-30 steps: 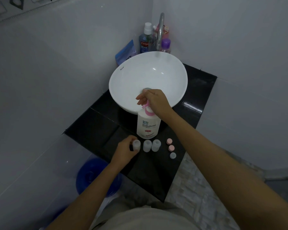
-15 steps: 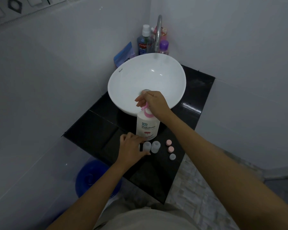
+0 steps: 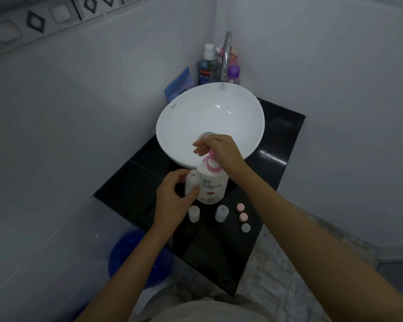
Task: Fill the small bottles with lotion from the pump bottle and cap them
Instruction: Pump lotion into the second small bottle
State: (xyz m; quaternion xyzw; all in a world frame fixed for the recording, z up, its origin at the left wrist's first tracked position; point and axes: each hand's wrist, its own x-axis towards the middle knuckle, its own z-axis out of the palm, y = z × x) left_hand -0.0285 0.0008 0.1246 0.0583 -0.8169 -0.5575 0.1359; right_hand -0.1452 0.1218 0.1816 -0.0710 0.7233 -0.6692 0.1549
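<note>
While a small bottle is being lifted toward the pump spout, status is as follows:

left hand: left hand (image 3: 172, 201) is curled round one small bottle (image 3: 192, 184), held off the tabletop, mouth up, just beside the pump bottle's left shoulder.
right hand: right hand (image 3: 221, 152) is laid over the pink pump head (image 3: 211, 162); fingers bent over it, tips pointing left. Whether it is pressed down cannot be told.
pump bottle: pump bottle (image 3: 211, 184) is stood upright on the black tabletop (image 3: 279, 135), against the front rim of the white basin (image 3: 179, 126).
other bottles: two small bottles (image 3: 194, 213) and (image 3: 222, 213) are stood uncapped on the tabletop, in front of the pump bottle.
caps: three caps, two pink (image 3: 240, 207), (image 3: 243, 216) and one pale (image 3: 245, 227), are laid in a short column just right of them.
step: first fill judged to be in hand; no lotion seen in any bottle, nothing capped.
next move: bottle mouth must be brought squarely under the spout tip before the head is pushed; the mouth is narrow, so a miss would put lotion on fingers or tabletop.
</note>
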